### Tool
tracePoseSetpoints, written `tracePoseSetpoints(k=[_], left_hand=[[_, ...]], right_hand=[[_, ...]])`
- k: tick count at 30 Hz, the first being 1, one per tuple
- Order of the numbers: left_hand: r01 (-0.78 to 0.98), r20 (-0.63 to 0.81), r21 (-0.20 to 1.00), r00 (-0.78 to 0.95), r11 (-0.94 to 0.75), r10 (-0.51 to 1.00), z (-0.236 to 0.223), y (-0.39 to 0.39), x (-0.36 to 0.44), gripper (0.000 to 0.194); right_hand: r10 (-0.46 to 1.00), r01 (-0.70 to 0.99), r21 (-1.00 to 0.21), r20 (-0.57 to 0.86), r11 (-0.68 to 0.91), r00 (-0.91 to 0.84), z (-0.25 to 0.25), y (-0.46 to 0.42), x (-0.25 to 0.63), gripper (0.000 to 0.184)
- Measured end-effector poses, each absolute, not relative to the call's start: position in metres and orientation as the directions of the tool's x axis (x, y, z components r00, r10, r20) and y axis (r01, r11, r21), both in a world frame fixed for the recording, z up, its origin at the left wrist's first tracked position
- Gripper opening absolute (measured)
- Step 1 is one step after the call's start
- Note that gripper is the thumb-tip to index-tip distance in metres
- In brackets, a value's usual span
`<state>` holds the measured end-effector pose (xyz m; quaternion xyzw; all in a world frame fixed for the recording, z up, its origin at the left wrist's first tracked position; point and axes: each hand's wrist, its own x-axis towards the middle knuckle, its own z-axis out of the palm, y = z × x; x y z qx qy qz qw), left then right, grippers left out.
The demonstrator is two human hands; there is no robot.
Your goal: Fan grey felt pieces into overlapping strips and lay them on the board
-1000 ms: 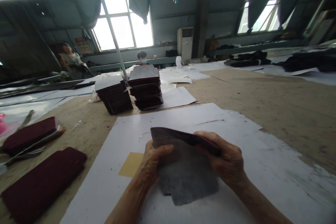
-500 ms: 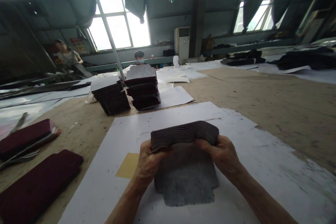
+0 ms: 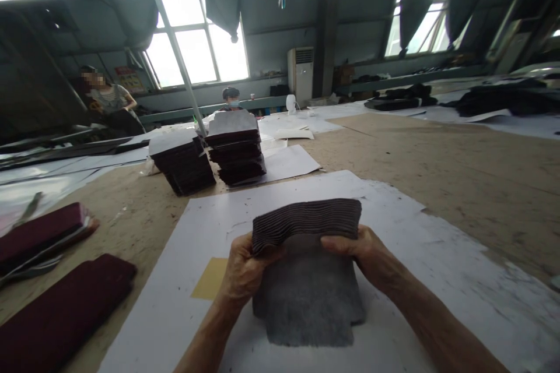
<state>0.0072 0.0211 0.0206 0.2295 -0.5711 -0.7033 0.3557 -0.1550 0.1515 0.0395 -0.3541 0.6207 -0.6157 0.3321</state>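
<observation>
Between my two hands is a stack of grey cut fabric pieces (image 3: 306, 291), its far edge bent up so that the many layers show. My left hand (image 3: 247, 265) grips the stack's left side, thumb on top and fingers hidden beneath. On the right side my right hand (image 3: 361, 250) is closed the same way, its thumb lying across the top piece. The near end of the stack, with notched corners, hangs low over a large white paper sheet (image 3: 175, 280). Beside my left hand a yellow paper piece (image 3: 210, 278) lies on that sheet.
Two tall stacks of dark cut fabric, a left one (image 3: 182, 166) and a right one (image 3: 236, 154), stand beyond the paper. Maroon fabric pieces (image 3: 74, 309) lie at the left on the brown table (image 3: 437, 157). Two people are farther back, one standing (image 3: 111, 99) at the left.
The stack's raised edge has gone from wavy to a smoother curve, its layers more fanned. My right thumb has straightened across the top. The standing person at the back left has shifted posture.
</observation>
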Motion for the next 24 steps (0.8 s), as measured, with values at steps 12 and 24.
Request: tracePoseSetpoints(k=[12, 24], left_hand=[[0.176, -0.243, 0.849, -0.706, -0.498, -0.665, 0.0198, 0.0243, 0.0054, 0.035], [0.219, -0.116, 0.916, -0.656, -0.335, -0.746, 0.0166, 0.0255, 0.0057, 0.023]], right_hand=[[-0.803, 0.109, -0.994, -0.047, -0.023, -0.595, 0.0328, 0.1463, -0.1443, 0.038], [-0.873, 0.26, -0.965, -0.148, 0.025, -0.464, 0.0326, 0.1473, -0.1524, 0.041]])
